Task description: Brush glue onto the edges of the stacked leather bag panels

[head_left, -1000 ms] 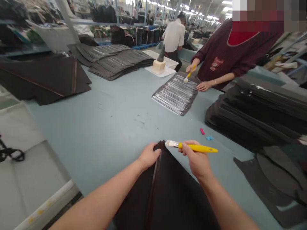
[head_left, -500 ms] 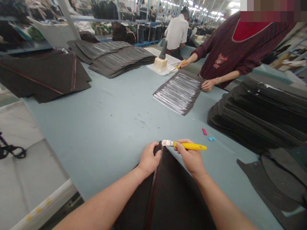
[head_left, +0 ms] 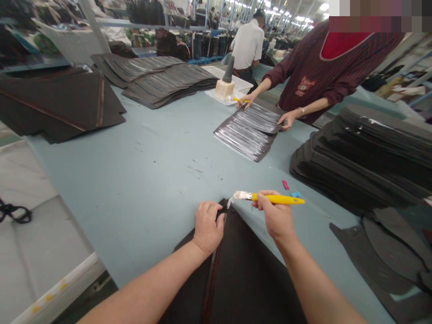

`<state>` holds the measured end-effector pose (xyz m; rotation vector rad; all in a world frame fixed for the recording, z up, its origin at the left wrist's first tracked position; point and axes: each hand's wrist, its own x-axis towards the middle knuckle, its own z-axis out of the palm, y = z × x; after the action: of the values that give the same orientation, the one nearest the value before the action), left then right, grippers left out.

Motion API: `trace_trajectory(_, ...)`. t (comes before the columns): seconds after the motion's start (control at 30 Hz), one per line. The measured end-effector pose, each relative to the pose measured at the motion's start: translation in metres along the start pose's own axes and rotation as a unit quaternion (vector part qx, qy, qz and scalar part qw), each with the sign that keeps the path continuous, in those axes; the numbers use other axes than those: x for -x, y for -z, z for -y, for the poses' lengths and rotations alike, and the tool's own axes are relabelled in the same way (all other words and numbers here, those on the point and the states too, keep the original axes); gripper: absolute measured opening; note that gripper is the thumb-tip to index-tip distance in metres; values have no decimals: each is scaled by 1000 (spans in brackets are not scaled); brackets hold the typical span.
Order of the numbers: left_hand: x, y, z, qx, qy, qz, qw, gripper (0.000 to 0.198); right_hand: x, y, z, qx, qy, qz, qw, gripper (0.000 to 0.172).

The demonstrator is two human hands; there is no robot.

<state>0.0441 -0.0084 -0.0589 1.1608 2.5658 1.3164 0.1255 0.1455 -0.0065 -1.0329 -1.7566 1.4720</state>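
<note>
My right hand (head_left: pixel 275 213) is closed round the yellow handle of a paintbrush (head_left: pixel 280 198). Its white-smeared bristles are just to the right of the tip of a dark panel (head_left: pixel 249 265), and a wet white smear shows on that tip. My left hand (head_left: pixel 208 225) pinches the panel's far end, thumb on top and fingers curled over the edge. A reddish-brown strip (head_left: pixel 212 281) runs along the panel toward me. The panel's near end runs out of the picture.
Across the table (head_left: pixel 151 189) a co-worker (head_left: pixel 303 72) holds a brush over white-streaked sheets (head_left: pixel 246 132). A cream pot (head_left: pixel 224 90) with a dark cone stands beside. Dark stacks lie right (head_left: pixel 364 157) and back left (head_left: pixel 168 81); folded dark panels (head_left: pixel 60 103) lie left.
My paintbrush has moved right, off the panel's tip, leaving a white smear there. My left hand stays on the panel. The co-worker's hands have shifted on the streaked sheets, lifting one edge.
</note>
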Motion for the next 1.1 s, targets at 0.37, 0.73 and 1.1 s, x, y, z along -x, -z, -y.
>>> trace_trajectory(0.37, 8, 8, -9, -110, -137, 35, 984, 21, 8, 2, 37, 156, 20, 166, 974, 20)
trace_trajectory(0.73, 12, 7, -4, -86, -176, 56, 979, 24, 7, 12, 43, 210, 36, 187, 959, 18)
trace_trajectory(1.1, 14, 16, -5, 32, -165, 83, 982, 19, 6, 23, 48, 210, 56, 200, 955, 19)
